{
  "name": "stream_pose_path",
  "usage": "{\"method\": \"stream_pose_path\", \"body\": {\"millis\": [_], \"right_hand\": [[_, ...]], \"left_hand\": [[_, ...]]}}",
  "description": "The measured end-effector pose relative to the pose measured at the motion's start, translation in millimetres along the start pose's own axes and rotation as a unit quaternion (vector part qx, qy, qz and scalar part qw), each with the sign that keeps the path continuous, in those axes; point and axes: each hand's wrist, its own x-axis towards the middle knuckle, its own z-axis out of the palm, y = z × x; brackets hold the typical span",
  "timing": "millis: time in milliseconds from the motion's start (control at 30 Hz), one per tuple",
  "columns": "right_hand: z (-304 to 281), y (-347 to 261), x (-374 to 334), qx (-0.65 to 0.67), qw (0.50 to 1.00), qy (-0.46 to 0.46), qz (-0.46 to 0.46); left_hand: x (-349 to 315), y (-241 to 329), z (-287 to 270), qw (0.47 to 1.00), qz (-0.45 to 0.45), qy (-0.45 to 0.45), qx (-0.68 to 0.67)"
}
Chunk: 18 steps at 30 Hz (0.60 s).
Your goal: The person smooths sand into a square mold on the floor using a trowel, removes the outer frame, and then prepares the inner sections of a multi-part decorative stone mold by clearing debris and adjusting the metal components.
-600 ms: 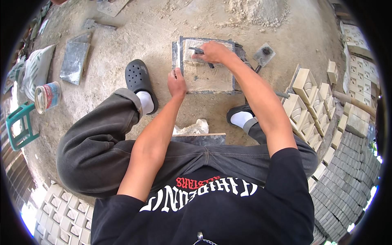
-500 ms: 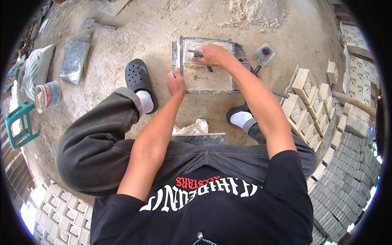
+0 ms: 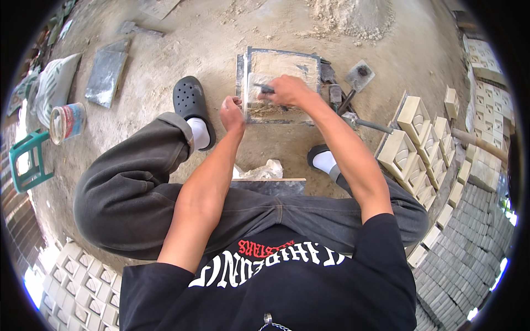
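A shallow rectangular metal mould [image 3: 284,52], filled with pale sandy material, lies on the ground in front of me. My right hand [image 3: 291,91] is closed around the dark handle of a flat float [image 3: 254,95], which rests on the sand in the mould's nearer half. Some dark patches show through the sand behind it. Beside the mould's left edge, my left hand [image 3: 232,115] has its fingers curled near a white-dusted strip. Whether it pinches anything is hidden.
Moulded cream blocks [image 3: 411,118] stand stacked at right, near a metal bar [image 3: 375,126]. A small square plate [image 3: 360,76] lies right of the mould. Beyond is a sand heap [image 3: 359,16]. Leftward are a slab [image 3: 106,74], a bucket [image 3: 69,122] and a green stool [image 3: 30,163].
My right hand has drawn the float toward me, uncovering smoothed sand in the mould's far half. My left hand has shifted slightly left and nearer.
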Motion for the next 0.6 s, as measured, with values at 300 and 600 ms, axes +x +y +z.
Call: {"method": "stream_pose_path", "body": {"millis": [300, 600], "right_hand": [[-13.6, -23.9, -20.4, -0.004, 0.997, -0.077, 0.005], [-2.8, -10.5, -28.7, 0.039, 0.999, -0.019, 0.021]], "left_hand": [[19.1, -2.1, -17.9, 0.995, -0.050, 0.070, -0.052], [5.7, 17.4, -5.5, 0.995, -0.034, 0.062, -0.073]]}}
